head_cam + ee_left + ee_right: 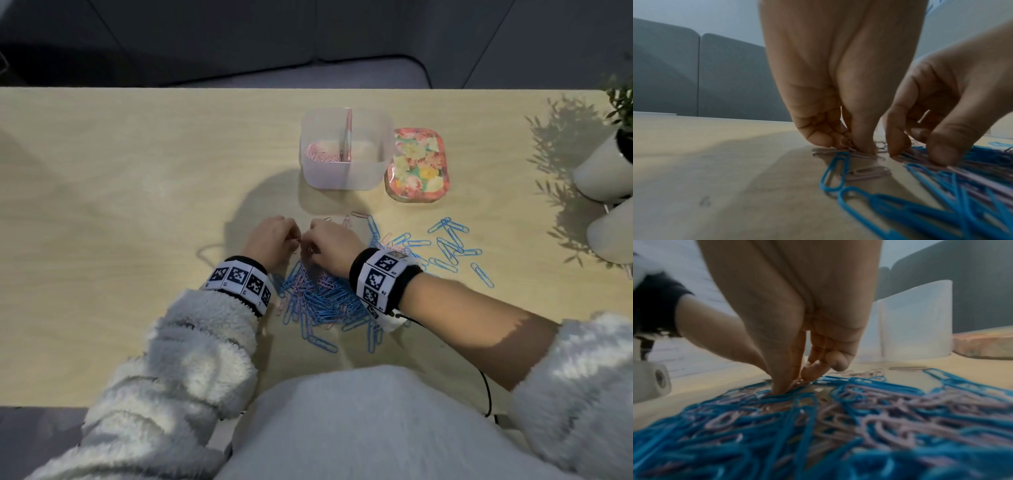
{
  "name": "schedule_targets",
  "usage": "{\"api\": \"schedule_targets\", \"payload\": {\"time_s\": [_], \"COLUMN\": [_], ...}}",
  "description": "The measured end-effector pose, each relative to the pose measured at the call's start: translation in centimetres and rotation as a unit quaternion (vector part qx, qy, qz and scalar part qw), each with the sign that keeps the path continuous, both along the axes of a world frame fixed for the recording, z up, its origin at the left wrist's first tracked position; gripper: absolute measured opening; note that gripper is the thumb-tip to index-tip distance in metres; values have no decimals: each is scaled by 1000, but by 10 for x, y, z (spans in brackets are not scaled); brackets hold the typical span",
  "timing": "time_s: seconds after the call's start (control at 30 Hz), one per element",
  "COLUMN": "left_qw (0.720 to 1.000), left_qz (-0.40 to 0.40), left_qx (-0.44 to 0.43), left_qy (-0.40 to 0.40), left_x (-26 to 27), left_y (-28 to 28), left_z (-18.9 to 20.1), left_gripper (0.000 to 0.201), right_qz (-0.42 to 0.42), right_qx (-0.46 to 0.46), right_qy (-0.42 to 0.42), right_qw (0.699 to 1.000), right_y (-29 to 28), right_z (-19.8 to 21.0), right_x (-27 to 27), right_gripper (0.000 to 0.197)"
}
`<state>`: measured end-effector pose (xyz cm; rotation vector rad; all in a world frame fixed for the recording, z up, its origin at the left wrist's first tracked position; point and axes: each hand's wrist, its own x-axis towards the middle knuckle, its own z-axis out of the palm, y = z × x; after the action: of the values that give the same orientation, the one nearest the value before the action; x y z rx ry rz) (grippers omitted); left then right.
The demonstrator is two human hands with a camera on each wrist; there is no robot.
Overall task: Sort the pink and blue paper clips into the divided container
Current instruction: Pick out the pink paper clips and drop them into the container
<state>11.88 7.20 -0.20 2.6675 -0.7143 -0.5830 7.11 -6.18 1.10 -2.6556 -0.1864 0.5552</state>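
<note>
A mixed pile of blue and pink paper clips [322, 294] lies on the table in front of me. My left hand [296, 240] sits at the pile's far edge, and its fingertips pinch a few pink clips [846, 143] against the table. My right hand [310, 245] is just beside it, thumb and fingers curled down into the pile [838, 410], pinching at a pink clip there. The translucent divided container [346, 178] stands beyond the hands, with pink clips [320, 156] in its left compartment. More blue clips [448, 246] lie scattered to the right.
A floral tin lid [416, 166] lies right of the container. Two white pots [603, 171] and a plant stand at the table's right edge. A black cable [486, 394] runs from my right wrist toward the near edge.
</note>
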Motion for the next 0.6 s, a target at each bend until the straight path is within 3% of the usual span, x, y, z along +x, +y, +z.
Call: {"api": "schedule_targets", "payload": {"time_s": [0.23, 0.43, 0.5, 0.6], "left_qw": [995, 971, 965, 980], "left_qz": [30, 39, 36, 13], "left_qx": [-91, -198, -197, -148], "left_qy": [-8, -130, -167, -130], "left_x": [6, 47, 63, 83], "left_y": [-8, -43, -60, -80], "left_z": [14, 60, 65, 66], "left_gripper": [6, 12, 14, 26], "right_qz": [-27, -123, -154, -185], "right_qx": [42, 159, 189, 235], "right_qy": [42, -3, -10, -20], "right_qw": [998, 980, 970, 954], "right_y": [-26, -60, -68, -76], "right_z": [-5, 6, 9, 14], "right_x": [-9, -18, -17, -15], "right_gripper": [11, 8, 7, 6]}}
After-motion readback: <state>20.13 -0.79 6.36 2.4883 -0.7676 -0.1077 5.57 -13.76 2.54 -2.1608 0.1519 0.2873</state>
